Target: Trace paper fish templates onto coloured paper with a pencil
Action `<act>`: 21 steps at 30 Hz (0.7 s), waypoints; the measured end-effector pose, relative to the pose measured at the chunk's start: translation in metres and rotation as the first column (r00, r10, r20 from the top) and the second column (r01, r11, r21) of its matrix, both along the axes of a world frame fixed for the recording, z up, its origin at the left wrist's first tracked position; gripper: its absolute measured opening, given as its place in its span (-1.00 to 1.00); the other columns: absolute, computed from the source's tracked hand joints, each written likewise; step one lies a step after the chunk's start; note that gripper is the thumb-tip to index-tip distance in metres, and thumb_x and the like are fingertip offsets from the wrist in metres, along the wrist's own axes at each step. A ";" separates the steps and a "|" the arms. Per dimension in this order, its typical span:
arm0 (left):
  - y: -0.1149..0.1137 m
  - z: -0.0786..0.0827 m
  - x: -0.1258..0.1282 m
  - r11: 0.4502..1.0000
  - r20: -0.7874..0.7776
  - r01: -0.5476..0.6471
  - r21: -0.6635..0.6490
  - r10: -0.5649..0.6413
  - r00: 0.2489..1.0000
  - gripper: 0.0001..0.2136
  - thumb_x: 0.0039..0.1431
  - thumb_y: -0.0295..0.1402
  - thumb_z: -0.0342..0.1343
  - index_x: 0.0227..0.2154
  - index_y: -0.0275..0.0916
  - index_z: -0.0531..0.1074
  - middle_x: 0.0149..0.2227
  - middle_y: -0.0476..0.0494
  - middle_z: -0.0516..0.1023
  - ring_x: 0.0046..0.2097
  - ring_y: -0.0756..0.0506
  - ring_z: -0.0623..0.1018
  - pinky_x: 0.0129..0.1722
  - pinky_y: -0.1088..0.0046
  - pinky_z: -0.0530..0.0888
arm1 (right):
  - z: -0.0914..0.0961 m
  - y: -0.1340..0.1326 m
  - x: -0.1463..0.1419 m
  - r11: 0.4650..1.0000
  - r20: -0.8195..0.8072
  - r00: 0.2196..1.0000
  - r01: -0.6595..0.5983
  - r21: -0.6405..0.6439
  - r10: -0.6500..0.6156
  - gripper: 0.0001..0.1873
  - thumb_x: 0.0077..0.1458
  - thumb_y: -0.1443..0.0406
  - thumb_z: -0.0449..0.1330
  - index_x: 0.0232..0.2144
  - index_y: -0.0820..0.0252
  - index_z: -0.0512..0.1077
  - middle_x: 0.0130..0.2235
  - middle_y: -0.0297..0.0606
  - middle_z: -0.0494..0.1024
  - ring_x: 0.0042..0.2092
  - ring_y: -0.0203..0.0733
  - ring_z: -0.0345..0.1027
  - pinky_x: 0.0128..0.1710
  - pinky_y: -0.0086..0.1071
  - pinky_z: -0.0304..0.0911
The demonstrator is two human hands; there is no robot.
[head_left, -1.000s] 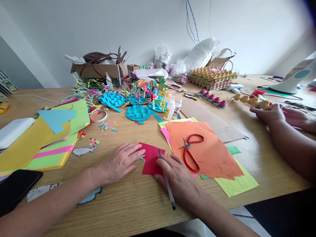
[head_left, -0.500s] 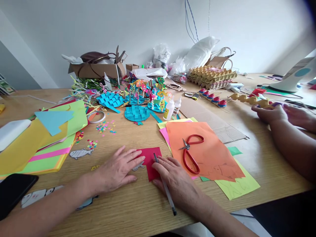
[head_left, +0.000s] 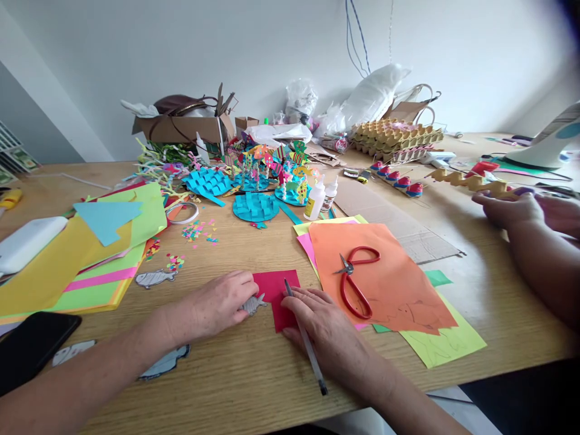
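Observation:
A small red paper square (head_left: 278,293) lies on the wooden table (head_left: 254,374) in front of me. My left hand (head_left: 217,305) has its fingers curled on a small grey paper fish cut-out (head_left: 254,303) at the square's left edge. My right hand (head_left: 324,329) rests on the square's right side, fingers closed round a pen (head_left: 304,338) whose tip points at the paper. Red-handled scissors (head_left: 356,281) lie just to the right on an orange sheet (head_left: 389,290).
Stacked coloured sheets (head_left: 72,260) and a black phone (head_left: 29,344) lie at left, with another grey fish cut-out (head_left: 154,278) nearby. Blue paper craftwork (head_left: 254,205), glue bottles (head_left: 316,200), a cardboard box (head_left: 181,127) and egg trays (head_left: 394,136) fill the back. Another person's hands (head_left: 512,208) work at right.
My left hand has gone from lying flat with spread fingers to curled on the grey fish cut-out at the red square's edge. My right hand with the pen has shifted slightly on the square.

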State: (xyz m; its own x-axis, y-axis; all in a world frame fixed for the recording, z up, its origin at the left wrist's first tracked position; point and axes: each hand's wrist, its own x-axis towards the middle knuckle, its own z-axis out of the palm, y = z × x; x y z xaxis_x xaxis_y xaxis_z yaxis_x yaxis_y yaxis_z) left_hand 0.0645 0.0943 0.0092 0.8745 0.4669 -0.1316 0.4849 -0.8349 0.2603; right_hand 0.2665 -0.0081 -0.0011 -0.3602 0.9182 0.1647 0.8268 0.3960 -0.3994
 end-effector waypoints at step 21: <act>0.021 -0.005 0.023 0.994 0.093 0.096 0.054 -0.100 0.991 -0.85 0.07 -0.55 0.09 -0.29 -0.26 0.30 -0.25 -0.09 0.39 -0.22 -0.08 0.43 -0.24 0.46 0.39 | -0.012 0.000 0.003 0.996 -0.085 0.996 -0.011 0.085 0.018 -0.81 0.03 0.43 0.23 -0.25 0.20 0.36 -0.17 -0.19 0.53 -0.08 -0.10 0.37 -0.02 -0.19 0.24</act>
